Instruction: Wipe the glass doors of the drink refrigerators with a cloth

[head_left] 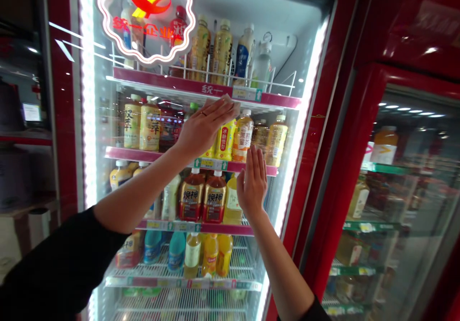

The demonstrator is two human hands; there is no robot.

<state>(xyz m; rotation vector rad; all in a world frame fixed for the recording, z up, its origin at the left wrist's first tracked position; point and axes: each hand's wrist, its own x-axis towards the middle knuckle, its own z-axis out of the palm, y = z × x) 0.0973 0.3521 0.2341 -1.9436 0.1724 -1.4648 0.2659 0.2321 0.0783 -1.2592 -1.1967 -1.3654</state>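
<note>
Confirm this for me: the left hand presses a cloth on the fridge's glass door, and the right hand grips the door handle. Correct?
Not quite. In the head view the left hand does press a cloth on the glass door, but the right hand grips no handle: it lies flat and open against the glass, fingers up.
</note>
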